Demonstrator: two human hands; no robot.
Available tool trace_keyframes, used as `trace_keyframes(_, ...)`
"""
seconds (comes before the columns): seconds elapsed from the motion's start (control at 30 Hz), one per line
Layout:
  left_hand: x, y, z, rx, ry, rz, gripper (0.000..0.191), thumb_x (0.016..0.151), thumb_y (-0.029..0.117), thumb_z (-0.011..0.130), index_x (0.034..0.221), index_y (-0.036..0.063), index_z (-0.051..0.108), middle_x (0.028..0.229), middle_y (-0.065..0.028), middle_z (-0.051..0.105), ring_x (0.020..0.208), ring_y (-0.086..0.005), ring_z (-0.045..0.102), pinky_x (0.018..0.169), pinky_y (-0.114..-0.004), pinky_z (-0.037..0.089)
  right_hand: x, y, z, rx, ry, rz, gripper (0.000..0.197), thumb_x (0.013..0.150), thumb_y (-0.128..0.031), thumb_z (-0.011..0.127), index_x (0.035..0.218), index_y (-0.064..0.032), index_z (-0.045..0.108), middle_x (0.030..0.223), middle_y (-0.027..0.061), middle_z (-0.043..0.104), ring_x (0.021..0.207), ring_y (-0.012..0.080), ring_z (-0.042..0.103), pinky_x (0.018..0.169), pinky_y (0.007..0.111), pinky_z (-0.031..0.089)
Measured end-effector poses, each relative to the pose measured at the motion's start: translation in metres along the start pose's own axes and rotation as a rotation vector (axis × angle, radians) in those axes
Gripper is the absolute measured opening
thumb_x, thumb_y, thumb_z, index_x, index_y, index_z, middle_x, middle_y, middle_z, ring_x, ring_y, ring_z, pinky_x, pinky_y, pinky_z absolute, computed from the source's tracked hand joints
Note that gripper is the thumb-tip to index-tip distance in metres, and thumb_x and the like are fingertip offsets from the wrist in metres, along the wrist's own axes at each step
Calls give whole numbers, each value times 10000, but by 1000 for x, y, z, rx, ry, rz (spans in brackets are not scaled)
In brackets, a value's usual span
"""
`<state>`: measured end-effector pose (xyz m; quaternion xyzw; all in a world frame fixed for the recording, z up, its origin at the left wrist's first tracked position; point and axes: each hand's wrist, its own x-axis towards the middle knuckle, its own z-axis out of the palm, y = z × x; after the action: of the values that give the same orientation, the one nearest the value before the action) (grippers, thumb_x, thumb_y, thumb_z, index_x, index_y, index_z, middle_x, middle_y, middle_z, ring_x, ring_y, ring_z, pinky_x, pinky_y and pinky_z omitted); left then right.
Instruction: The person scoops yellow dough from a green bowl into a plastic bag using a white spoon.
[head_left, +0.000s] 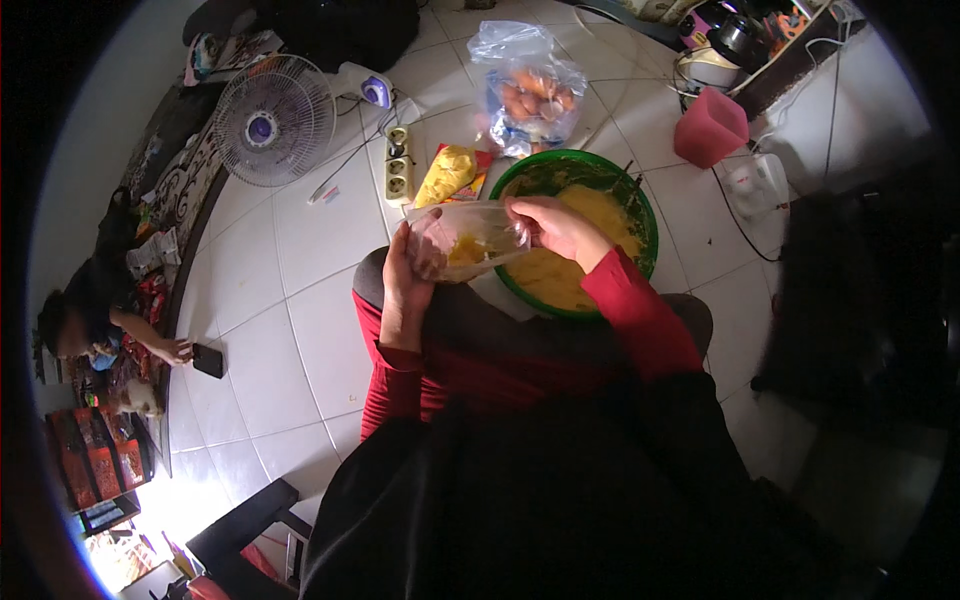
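Observation:
A clear plastic bag (480, 240) with a little yellow stuff inside is stretched between my hands. My left hand (411, 266) holds its left end, the fingers partly seen through the plastic. My right hand (551, 225) pinches the other end, above a green basin (651, 240). Yellow batter or dough (551, 281) fills the basin's lower part and smears its wall; thin dark handles stick up at its back right. Behind the bag lies a clear bag of yellow filling (448, 176) on a red and yellow packet (480, 169).
A power strip (398, 169), a fan (274, 120) and cables lie front left. Beyond the basin stands a plastic bag of eggs (534, 101). At right are a pink container (711, 129) and a white appliance (756, 186). Another person (97, 307) holds a phone at far left.

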<state>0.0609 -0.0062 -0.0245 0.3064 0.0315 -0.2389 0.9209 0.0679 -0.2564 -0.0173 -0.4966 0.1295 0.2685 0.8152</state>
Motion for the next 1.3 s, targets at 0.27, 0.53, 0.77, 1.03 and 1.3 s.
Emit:
trace_keyframes(0.27, -1, -7, 0, 24, 162, 133, 470, 992, 316, 319, 1305, 1, 474, 508, 62, 274, 437, -60, 244, 449, -205, 254, -85, 25, -68, -1720, 684, -166, 401, 783, -426, 679, 892, -40, 681, 874, 72, 639, 801, 271, 620, 712, 433, 477)
trace_keyframes(0.53, 7, -11, -6, 19, 118, 146, 485, 994, 332, 324, 1324, -4, 440, 508, 64, 271, 443, -60, 248, 439, -211, 242, -135, 45, -71, -2037, 684, -5, 358, 745, -352, 698, 861, -18, 642, 892, 127, 630, 912, 304, 591, 786, 499, 428)
trace_keyframes(0.77, 5, -12, -6, -8, 44, 148, 486, 994, 326, 329, 1325, -14, 434, 528, 58, 295, 448, -56, 264, 425, -201, 223, -141, 49, -87, -1858, 752, -101, 208, 792, -184, 621, 878, 2, 581, 744, 167, 619, 725, 324, 628, 620, 435, 494)
trace_keyframes(1.03, 3, -12, -3, 55, 61, 165, 478, 1002, 320, 324, 1325, -10, 444, 551, 60, 317, 461, -50, 268, 435, -204, 237, -133, -10, -28, -2086, 738, -543, 80, 795, -79, 520, 820, -24, 573, 762, 140, 580, 755, 289, 626, 584, 416, 493)
trace_keyframes(1.3, 6, -14, 3, 89, 124, 175, 501, 1001, 377, 373, 1323, 3, 461, 623, 66, 378, 493, -36, 289, 443, -188, 252, -54, -15, -71, -1919, 760, -424, 213, 914, -120, 421, 910, 4, 594, 740, 181, 648, 719, 343, 650, 607, 443, 506)
